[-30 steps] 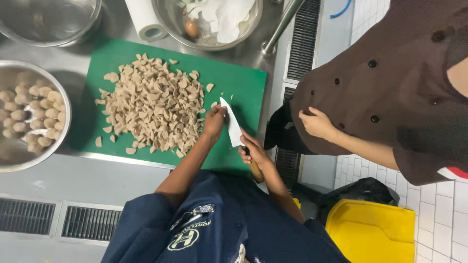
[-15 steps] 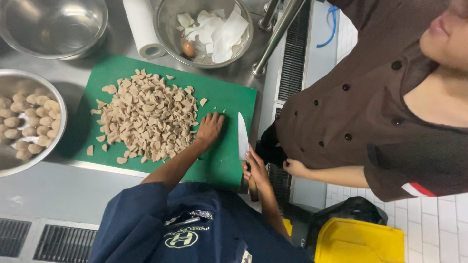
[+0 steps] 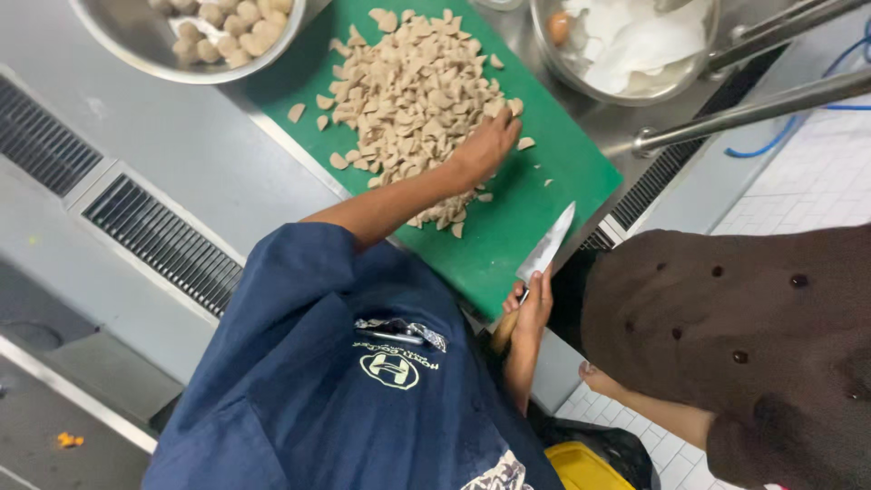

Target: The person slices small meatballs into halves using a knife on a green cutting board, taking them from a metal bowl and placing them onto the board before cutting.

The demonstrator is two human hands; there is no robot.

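Observation:
My left hand (image 3: 485, 145) rests with curled fingers on the near edge of a heap of sliced pale meatball pieces (image 3: 408, 86) on a green cutting board (image 3: 508, 236). My right hand (image 3: 531, 304) is shut on the wooden handle of a knife (image 3: 547, 252). Its blade points up over the board's near corner, apart from the heap. My blue shirt fills the lower middle.
A steel bowl of whole meatballs (image 3: 213, 32) stands beside the board. Another steel bowl (image 3: 626, 50) holds white paper and an egg. A metal pipe (image 3: 753, 107) crosses above a floor grate. A person in brown (image 3: 753, 336) stands close on the right, above a yellow bin (image 3: 585, 467).
The view has swung round and come closer. My left hand has pushed into the heap's edge. The knife has drawn away from it toward the board's corner.

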